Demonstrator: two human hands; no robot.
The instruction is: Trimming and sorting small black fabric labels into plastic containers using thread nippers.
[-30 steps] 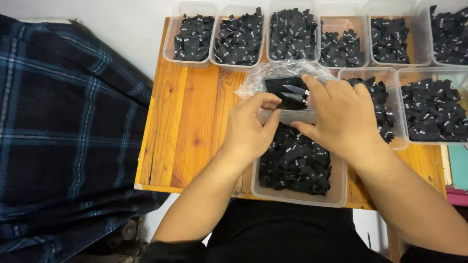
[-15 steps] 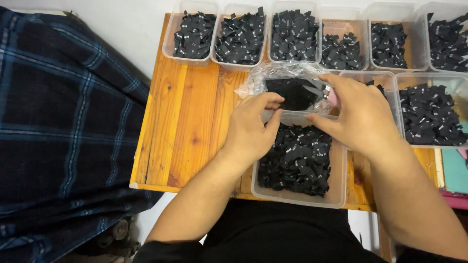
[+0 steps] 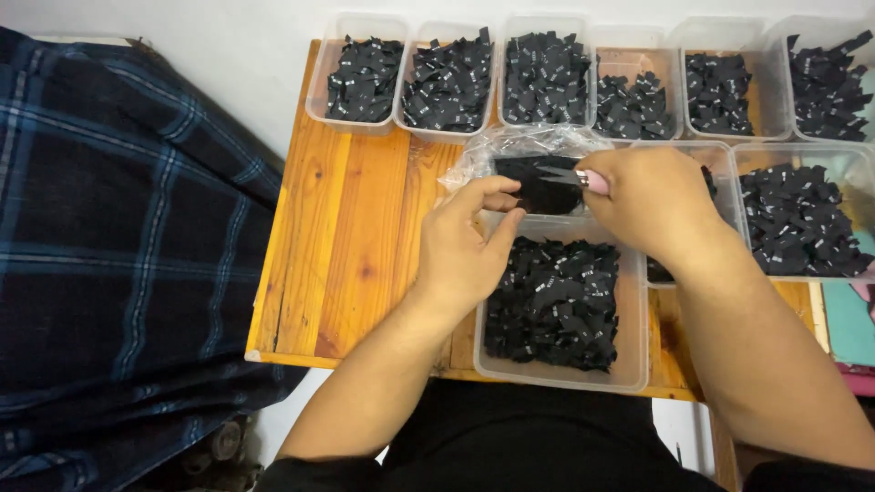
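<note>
Both hands are working above the tub (image 3: pixel 638 364): left hand (image 3: pixel 465 246) is pinching the black strip (image 3: pixel 540 182), right hand (image 3: pixel 652 200) is gripping snips (image 3: pixel 570 175) against it.

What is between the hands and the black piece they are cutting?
Nothing visible. The left hand pinches the black piece directly, and the small snips in the right hand already reach its edge, above the clear bag.

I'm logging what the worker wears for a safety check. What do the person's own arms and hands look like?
Both arms are bare from the hands to near the frame's lower edge: no gloves, rings, watch or wristbands show on the left hand or the right hand. Dark, apparently black clothing shows at the bottom edge, by the upper arms and the torso.
</note>
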